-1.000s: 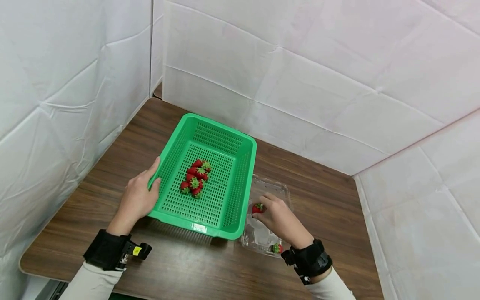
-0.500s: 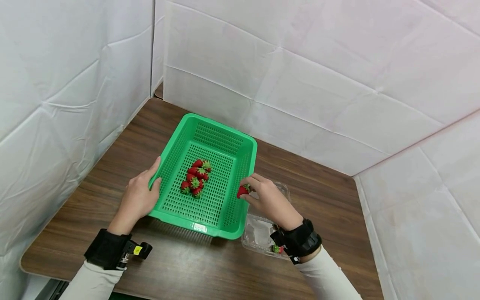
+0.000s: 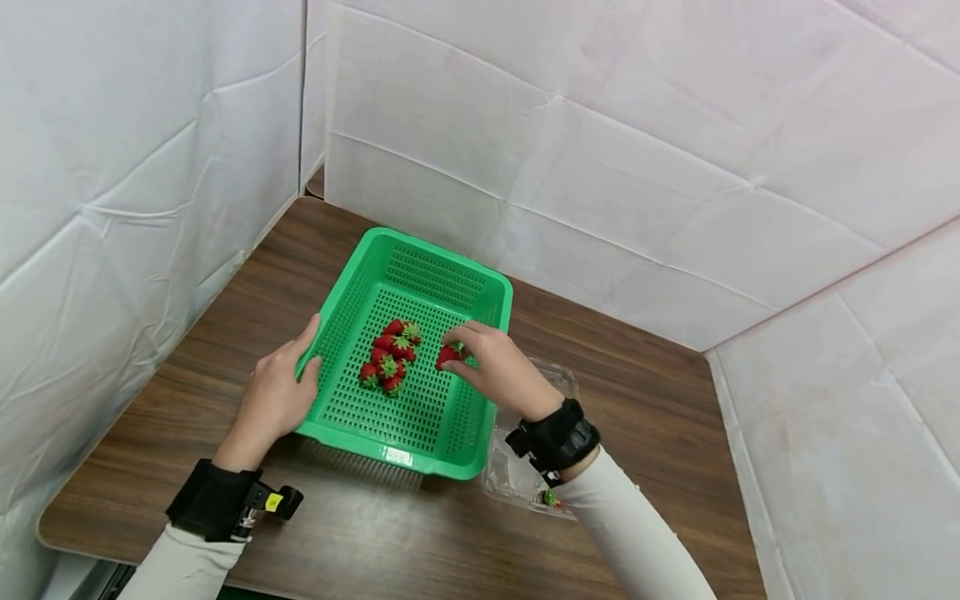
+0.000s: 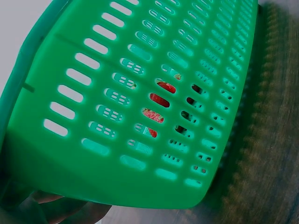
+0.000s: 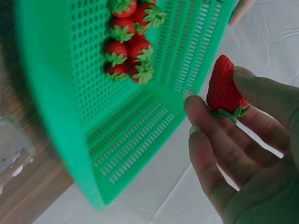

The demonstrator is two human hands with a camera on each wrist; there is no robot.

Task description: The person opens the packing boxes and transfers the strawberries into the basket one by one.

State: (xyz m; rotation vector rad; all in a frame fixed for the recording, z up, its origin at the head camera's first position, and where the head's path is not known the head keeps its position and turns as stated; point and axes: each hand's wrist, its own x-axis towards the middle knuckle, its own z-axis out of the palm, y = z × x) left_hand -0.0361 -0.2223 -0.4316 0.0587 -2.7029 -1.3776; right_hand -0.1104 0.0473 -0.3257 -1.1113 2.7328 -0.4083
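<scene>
A green perforated basket stands on the wooden table, with several strawberries clustered on its floor. My left hand grips the basket's left rim, thumb on the near side; in the left wrist view the basket wall fills most of the picture and hides much of that hand. Over the right part of the basket, my right hand pinches one strawberry between thumb and fingers, its green leaves toward the palm.
To the right of the basket lies a clear plastic clamshell box, partly under the right forearm, with a strawberry at its near corner. White-covered walls close off the table's back and sides.
My right hand has lifted a strawberry from the clear box and carried it left, across the basket's right rim. The left hand and basket stay in place.
</scene>
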